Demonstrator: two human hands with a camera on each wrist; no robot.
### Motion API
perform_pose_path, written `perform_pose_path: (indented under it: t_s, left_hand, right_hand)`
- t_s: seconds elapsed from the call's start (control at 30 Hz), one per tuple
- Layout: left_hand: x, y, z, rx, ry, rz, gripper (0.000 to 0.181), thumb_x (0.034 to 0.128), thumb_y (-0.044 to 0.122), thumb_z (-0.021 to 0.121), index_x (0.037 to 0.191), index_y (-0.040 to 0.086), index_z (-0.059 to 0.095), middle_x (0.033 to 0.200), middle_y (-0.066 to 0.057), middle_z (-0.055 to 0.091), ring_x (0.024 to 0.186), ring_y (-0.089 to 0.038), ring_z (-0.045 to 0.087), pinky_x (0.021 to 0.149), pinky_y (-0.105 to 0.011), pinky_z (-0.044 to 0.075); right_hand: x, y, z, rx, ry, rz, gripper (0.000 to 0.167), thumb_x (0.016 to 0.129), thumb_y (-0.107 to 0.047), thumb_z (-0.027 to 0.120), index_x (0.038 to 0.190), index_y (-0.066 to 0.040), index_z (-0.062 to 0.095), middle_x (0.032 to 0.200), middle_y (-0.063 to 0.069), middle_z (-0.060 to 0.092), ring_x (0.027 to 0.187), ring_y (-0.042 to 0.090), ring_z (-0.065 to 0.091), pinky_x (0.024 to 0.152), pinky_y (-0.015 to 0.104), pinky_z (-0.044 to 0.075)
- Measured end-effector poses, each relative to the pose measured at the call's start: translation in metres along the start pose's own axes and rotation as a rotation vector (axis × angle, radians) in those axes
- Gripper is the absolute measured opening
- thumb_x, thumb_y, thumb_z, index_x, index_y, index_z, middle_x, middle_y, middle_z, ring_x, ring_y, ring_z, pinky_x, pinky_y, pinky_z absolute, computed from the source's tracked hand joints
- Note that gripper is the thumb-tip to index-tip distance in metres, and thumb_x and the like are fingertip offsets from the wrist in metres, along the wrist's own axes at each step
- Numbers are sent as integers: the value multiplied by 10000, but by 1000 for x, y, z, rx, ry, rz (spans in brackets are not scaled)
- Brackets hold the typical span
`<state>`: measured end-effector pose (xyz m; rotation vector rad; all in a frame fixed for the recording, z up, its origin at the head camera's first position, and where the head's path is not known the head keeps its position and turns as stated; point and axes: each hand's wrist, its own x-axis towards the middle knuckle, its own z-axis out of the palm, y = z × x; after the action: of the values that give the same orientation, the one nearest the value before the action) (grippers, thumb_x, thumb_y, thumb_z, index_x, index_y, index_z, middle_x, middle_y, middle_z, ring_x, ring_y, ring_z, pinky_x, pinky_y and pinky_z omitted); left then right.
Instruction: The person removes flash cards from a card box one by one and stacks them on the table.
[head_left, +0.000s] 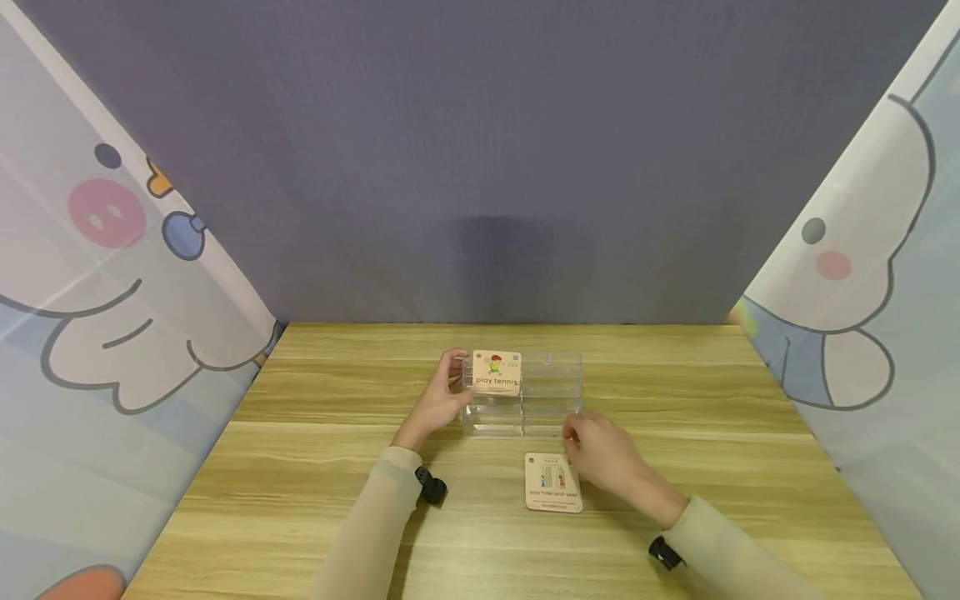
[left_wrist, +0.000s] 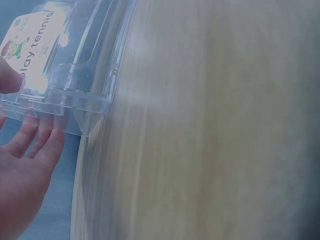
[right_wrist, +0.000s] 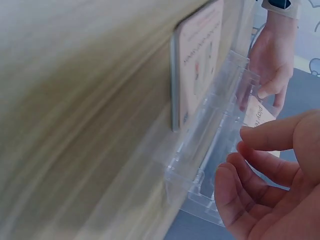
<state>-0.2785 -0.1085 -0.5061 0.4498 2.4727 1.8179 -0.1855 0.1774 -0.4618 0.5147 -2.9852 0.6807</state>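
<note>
A clear plastic card holder (head_left: 551, 385) with several compartments stands on the table. The "play tennis" card (head_left: 497, 372) sits in its upper left compartment. At the holder's left side, my left hand (head_left: 438, 404) grips it, thumb in front by the card and fingers around the side and back; the left wrist view shows this hand (left_wrist: 25, 180) close up. My right hand (head_left: 606, 454) hovers near the lower right corner, fingers loosely bent, and the right wrist view shows nothing between them. Just beside it, a small stack of cards topped by "play hide-and-seek" (head_left: 553, 483) lies on the table.
The wooden table (head_left: 300, 500) ends at a dark grey partition (head_left: 510, 167) behind the holder. Cartoon-printed curtains (head_left: 82, 333) rise on the left and right. Dark bands (head_left: 431, 486) are on both wrists.
</note>
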Motion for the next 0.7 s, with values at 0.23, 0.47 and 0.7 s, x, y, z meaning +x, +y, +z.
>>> perform_pose_path:
  t_s: [0.23, 0.47, 0.7]
  left_hand:
    - [1, 0, 0, -5, 2, -3, 646, 892, -24, 641, 1446, 174, 373, 1312, -146, 488, 1272, -334, 465, 1159, -506, 358]
    - [0, 0, 1, -23, -6, 3, 658, 886, -42, 641, 1456, 154, 376, 1322, -178, 480, 1285, -361, 456, 1168, -549, 333]
    - [0, -1, 1, -13, -2, -3, 660, 893, -37, 633, 1456, 176, 365, 1337, -148, 460, 1288, -338, 453, 1167, -534, 340]
  right_hand:
    - [6, -5, -9, 15, 26, -39, 100, 870, -67, 748, 832, -120, 671, 794, -42, 570, 679, 91, 511, 556, 235, 466]
    - [17, -11, -19, 27, 52, -57, 69, 879, -92, 749, 862, -117, 687, 849, -12, 600, 770, 140, 558, 619, 276, 502]
    - [28, -20, -27, 29, 127, -105, 58, 870, -101, 759, 880, -96, 702, 870, 3, 633, 785, 165, 599, 653, 309, 532]
